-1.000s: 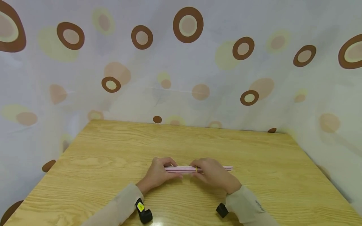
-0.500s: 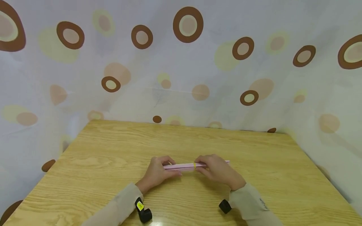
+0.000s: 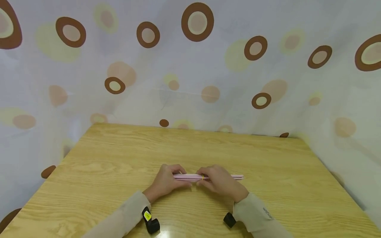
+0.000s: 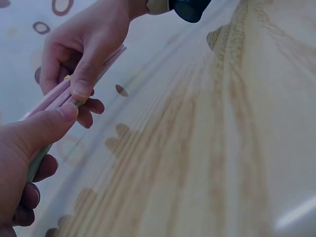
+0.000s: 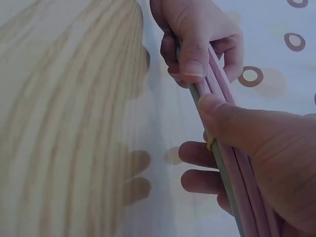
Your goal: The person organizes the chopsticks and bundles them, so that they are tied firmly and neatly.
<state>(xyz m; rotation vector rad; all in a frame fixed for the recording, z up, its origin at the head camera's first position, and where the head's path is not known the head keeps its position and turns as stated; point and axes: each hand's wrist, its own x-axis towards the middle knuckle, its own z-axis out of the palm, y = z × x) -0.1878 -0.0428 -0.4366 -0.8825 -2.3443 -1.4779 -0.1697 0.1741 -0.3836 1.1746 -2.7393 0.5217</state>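
Note:
Between both hands a bundle of slim straight sticks (image 3: 188,177) is held roughly level above the table. Most sticks are pink; the right wrist view shows a grey-green stick (image 5: 230,190) along one side. A thin yellow band (image 3: 203,177) loops round the bundle near the right fingertips. My left hand (image 3: 165,180) grips the left end, thumb on the near side and fingers behind. My right hand (image 3: 221,181) pinches the bundle around the band, the two thumbs close together. The right end sticks out past the right hand. The left end is hidden in the left palm.
The wooden table (image 3: 134,145) spreads out on all sides of the hands. A white cloth (image 3: 190,69) with brown and pastel rings hangs behind and at both sides. A black wrist camera (image 3: 152,225) sits at the left cuff, another black camera (image 3: 229,219) at the right.
The right hand shifted a little right, then came back left toward the left hand. The bundle, slightly raised at its right end half a second ago, lies level again. Left hand nearly unmoved.

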